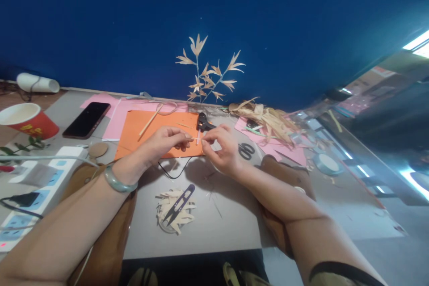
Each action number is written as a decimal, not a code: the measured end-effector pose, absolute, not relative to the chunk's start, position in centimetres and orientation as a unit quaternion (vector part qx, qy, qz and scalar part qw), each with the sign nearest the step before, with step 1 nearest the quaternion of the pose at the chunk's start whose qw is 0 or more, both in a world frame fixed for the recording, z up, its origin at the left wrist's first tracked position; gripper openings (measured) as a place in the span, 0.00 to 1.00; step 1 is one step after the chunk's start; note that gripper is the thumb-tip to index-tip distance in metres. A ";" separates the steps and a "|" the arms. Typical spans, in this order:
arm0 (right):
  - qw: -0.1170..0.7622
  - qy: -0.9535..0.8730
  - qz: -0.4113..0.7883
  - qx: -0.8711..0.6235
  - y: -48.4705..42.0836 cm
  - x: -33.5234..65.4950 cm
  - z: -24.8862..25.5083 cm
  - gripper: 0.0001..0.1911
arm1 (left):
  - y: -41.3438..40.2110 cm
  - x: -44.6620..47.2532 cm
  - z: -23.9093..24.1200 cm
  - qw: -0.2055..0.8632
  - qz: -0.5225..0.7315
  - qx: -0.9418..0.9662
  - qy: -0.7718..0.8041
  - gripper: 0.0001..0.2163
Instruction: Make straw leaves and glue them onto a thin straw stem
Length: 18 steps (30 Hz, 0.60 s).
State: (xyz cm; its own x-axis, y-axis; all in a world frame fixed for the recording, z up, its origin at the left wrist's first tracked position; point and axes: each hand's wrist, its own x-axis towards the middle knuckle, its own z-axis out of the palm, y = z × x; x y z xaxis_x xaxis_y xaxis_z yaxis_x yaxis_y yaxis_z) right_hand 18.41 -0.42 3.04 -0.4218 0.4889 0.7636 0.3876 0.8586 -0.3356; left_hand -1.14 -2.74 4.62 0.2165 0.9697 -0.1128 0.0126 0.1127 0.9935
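My left hand (170, 140) is closed in a pinch over the orange sheet (130, 129). A thin pale stick (195, 139) pokes out from its fingertips toward the right. My right hand (221, 147) faces it, thumb and finger pinched together; what they hold, if anything, is too small to make out. Just behind the fingers lies a black glue gun (205, 123). Nearer to me, dark thread snips (180, 204) rest on a pile of cut cream husk petals (167, 201). A branch of pale husk flowers (216, 84) stands upright at the back.
Black-handled scissors (246, 151) lie right of my right hand, before a bundle of dried husks (264, 118) on pink paper (291, 154). At left are a phone (87, 119), a red paper cup (35, 123) and a power strip (55, 178) with cables. A blue panel (134, 31) rises behind.
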 end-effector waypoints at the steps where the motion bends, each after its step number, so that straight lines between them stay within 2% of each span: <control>1: 0.470 -0.839 0.061 -0.267 -0.4 18.4 3.1 0.04 | -2.7 -1.2 4.5 0.576 0.417 0.523 0.470 0.10; 3: 0.468 -0.835 0.077 -0.280 -0.4 18.4 3.2 0.05 | -2.7 -1.3 4.3 0.570 0.423 0.525 0.469 0.10; 6: 0.463 -0.834 0.098 -0.283 -0.3 18.4 3.2 0.02 | -2.6 -1.4 4.0 0.557 0.432 0.533 0.468 0.10; 10: 0.442 -0.850 0.123 -0.259 -0.2 18.2 2.9 0.12 | -2.5 -1.4 3.8 0.525 0.424 0.573 0.465 0.11; 15: 0.441 -0.852 0.143 -0.242 0.1 18.1 2.3 0.04 | -2.6 -1.1 3.7 0.508 0.397 0.609 0.461 0.11; 18: 0.435 -0.853 0.141 -0.252 0.0 18.1 2.4 0.03 | -2.7 -1.0 3.8 0.502 0.392 0.616 0.463 0.11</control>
State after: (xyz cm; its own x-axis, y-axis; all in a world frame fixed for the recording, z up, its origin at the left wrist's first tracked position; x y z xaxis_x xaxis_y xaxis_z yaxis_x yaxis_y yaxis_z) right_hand 18.11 -0.03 2.45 -0.4952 0.5519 0.6709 0.3074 0.8336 -0.4588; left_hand -1.04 -2.69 3.79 0.2632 0.9646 0.0181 0.1781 -0.0670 0.9817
